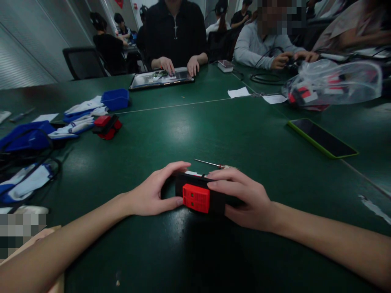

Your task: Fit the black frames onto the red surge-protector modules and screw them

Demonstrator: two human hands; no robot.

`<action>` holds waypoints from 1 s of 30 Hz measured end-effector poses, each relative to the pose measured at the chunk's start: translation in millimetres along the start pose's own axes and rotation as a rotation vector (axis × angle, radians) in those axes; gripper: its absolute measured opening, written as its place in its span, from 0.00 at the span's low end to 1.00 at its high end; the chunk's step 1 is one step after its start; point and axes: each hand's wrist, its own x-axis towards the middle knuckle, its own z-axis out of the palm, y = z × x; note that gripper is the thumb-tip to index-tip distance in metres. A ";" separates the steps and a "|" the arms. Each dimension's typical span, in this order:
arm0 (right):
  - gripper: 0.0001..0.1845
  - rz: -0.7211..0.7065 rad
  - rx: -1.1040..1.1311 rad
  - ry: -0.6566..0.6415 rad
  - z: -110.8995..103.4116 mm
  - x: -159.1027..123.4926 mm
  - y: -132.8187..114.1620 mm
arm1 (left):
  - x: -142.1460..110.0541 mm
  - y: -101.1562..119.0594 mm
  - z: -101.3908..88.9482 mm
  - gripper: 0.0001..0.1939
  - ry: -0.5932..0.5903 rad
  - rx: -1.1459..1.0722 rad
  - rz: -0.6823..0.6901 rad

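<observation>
Between my two hands is a black, flat-faced device (217,198) with a red slotted block (196,198) on the side toward me. Two small dark holes show in the red block. My left hand (157,191) grips the left end, its thumb at the block's edge and its fingers over the top. Around the right end wraps my right hand (247,195), its fingers along the top and front. A bit of white and red shows behind the top edge; the far side is hidden. Just beyond lies a thin screwdriver (210,163), its handle partly covered by my right hand.
A red and black block (106,127) sits at the left near a blue tray (115,99) and white-and-blue gloves (75,127). To the right lie a green-cased phone (322,137) and a clear plastic bag (345,83). Across the table a person handles an opened flat panel (161,78).
</observation>
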 end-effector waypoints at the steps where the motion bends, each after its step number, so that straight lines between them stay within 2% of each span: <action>1: 0.21 -0.038 -0.014 -0.006 -0.3 -0.5 0.5 | 0.4 0.5 0.0 0.37 -0.004 -0.003 -0.022; 5: 0.19 -0.159 -0.077 -0.042 0.9 -3.9 2.4 | 3.7 4.5 -2.5 0.35 -0.033 -0.083 -0.113; 8: 0.21 -0.174 -0.094 -0.085 3.1 -5.8 3.1 | 5.2 5.2 -4.3 0.30 -0.022 -0.187 -0.149; 12: 0.31 -0.063 -0.083 -0.166 4.6 -6.1 2.6 | 4.4 2.3 -3.2 0.27 0.052 -0.293 -0.190; 16: 0.41 0.041 -0.017 -0.270 5.0 -5.7 1.6 | 3.4 -0.6 -1.0 0.30 0.145 -0.383 -0.203; 19: 0.43 0.113 0.041 -0.192 6.0 -5.8 1.5 | 3.2 -2.1 -0.9 0.32 0.150 -0.401 -0.208; 23: 0.40 0.244 0.037 -0.108 7.0 -4.9 2.5 | 2.9 -3.7 -1.5 0.33 0.162 -0.405 -0.209; 25: 0.38 0.227 0.038 -0.085 6.4 -3.8 3.3 | 2.7 -3.4 -1.3 0.33 0.160 -0.392 -0.192; 30: 0.35 0.061 0.059 -0.032 3.1 -3.1 4.9 | 1.7 1.7 3.6 0.32 0.142 -0.278 -0.095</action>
